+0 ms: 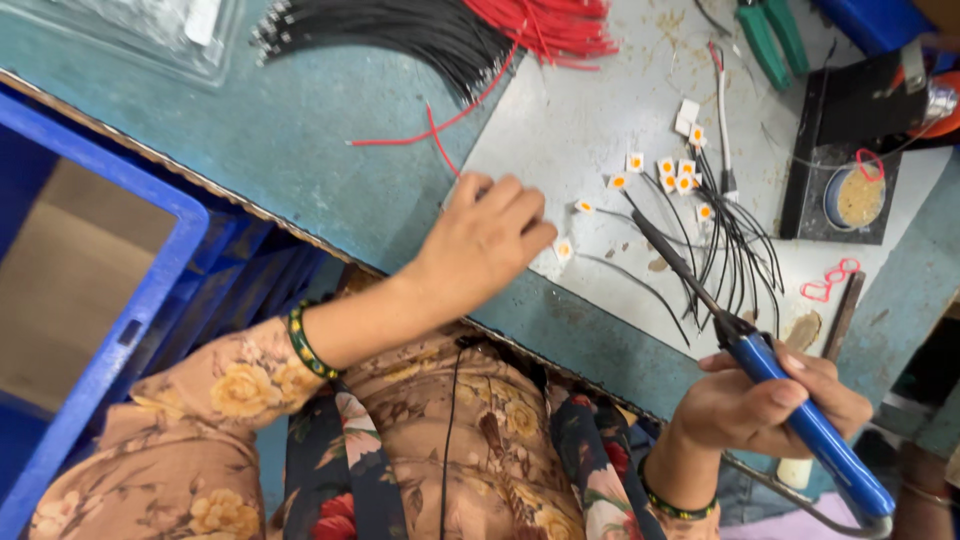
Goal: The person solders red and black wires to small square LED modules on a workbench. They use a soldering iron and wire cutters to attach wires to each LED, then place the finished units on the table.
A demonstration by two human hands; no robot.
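Both hands are over a pale work mat (560,120) laid on a teal bench (300,130). Reaching in from the lower left, the left hand (485,245) lies knuckles-up with its fingers curled down against the mat's near edge; whether the fingertips pinch anything I cannot tell, since the back of the hand hides them. Just beside its knuckles sits one small white square chip (564,248) with an orange centre. At the lower right, the right hand (765,400) is wrapped round the blue handle of a soldering iron (800,415), thumb along the top — a firm grasp. The iron's dark shaft slants up and left, and its tip (640,220) ends near the black wire leads (730,240).

More of the white-and-orange chips (675,175) lie scattered on the mat, several with thin black wires fanning away from them; how each wire meets its chip is too small to make out. The iron's handle end and cord run off the bottom-right corner.

Bundles of black wires (400,35) and red wires (545,25) lie at the top edge, cut off by the frame — so are the green-handled pliers (770,35). A round tin (858,197) sits on a dark stand at right, and a blue crate (130,300) stands to the left.
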